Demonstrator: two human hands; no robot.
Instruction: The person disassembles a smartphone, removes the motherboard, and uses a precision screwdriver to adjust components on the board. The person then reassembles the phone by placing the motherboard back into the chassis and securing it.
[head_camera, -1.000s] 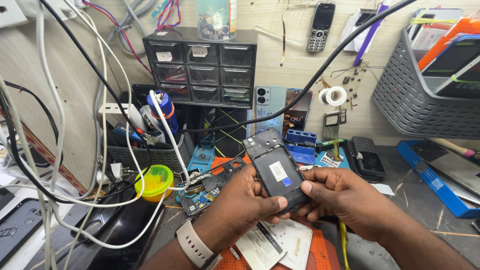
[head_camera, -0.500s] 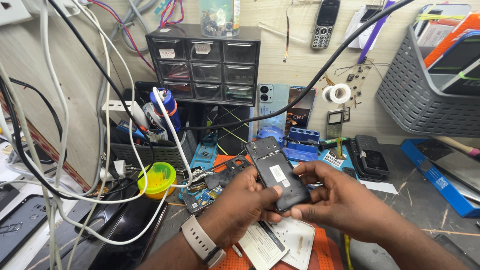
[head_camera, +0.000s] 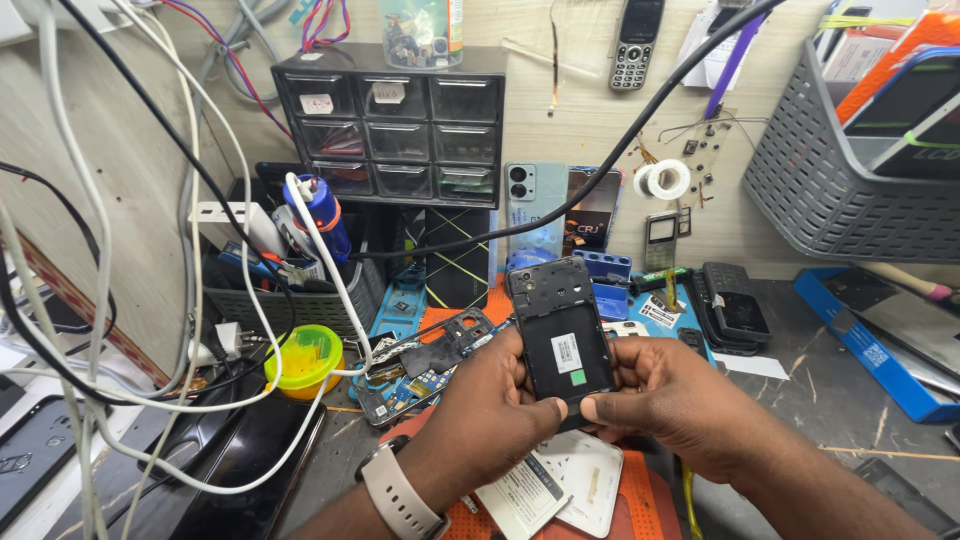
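Opened black smartphone with its back cover off (head_camera: 560, 335) held above the cluttered desk (head_camera: 860, 400), centre of view, inner face up with a white label and a small green patch showing. Long axis running away from the body, camera end far, bottom end near and tucked between both hands. Left hand (head_camera: 485, 420), pale watch strap on the wrist, closed around the phone's lower left edge, thumb lying along that side. Right hand (head_camera: 675, 415) closed on the lower right edge and bottom corner, fingers (head_camera: 600, 408) pressed against the bottom rim; possibly prying at the seam there, contact point partly hidden. Both hands equally near, meeting at the same short end. Count: one phone in hand, two hands on it. Beneath: one orange ridged mat (head_camera: 640, 500) with two white flat cards on it. Left of the phone: one bare blue circuit board with black frame (head_camera: 420, 375), one yellow-green round tub (head_camera: 303, 358). Behind: one dark plastic drawer cabinet (head_camera: 390, 125).
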